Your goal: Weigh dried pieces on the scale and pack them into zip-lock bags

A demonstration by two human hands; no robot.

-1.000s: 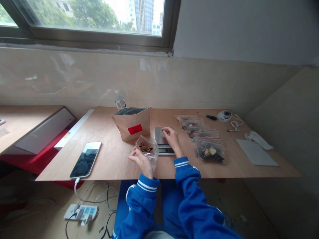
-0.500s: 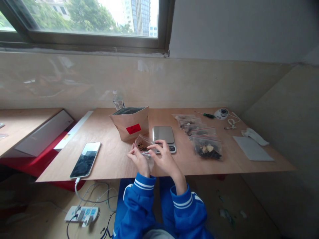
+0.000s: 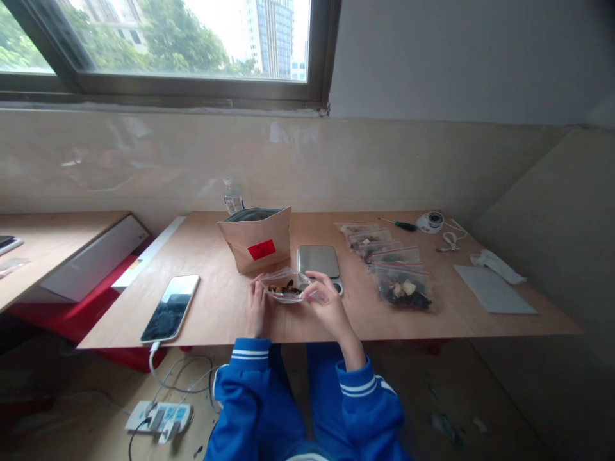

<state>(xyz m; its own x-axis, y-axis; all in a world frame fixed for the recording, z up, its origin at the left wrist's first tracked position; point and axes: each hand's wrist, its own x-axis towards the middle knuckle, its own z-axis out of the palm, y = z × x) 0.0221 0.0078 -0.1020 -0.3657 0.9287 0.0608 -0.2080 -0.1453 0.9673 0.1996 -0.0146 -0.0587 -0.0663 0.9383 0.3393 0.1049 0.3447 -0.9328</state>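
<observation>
A clear zip bag [image 3: 287,296] with brown dried pieces inside is stretched between my two hands, just above the table's front part. My left hand [image 3: 256,306] pinches its left end. The right end is gripped by my right hand [image 3: 329,306], between thumb and fingers. Right behind the bag stands a brown paper pouch [image 3: 257,240] with a red label, its top open. A small silver scale [image 3: 318,261] lies beside the pouch, its front edge partly hidden by my right hand.
Several filled zip bags [image 3: 403,288] lie in an overlapping row to the right. A phone [image 3: 170,308] with a cable lies at the left. Farther out are a water bottle [image 3: 233,196], a screwdriver [image 3: 406,226], a white dome camera [image 3: 430,221] and a white sheet [image 3: 494,290].
My hands have moved apart, my left to the left, and the zip bag now spreads wide and level between them. The view has shifted slightly.
</observation>
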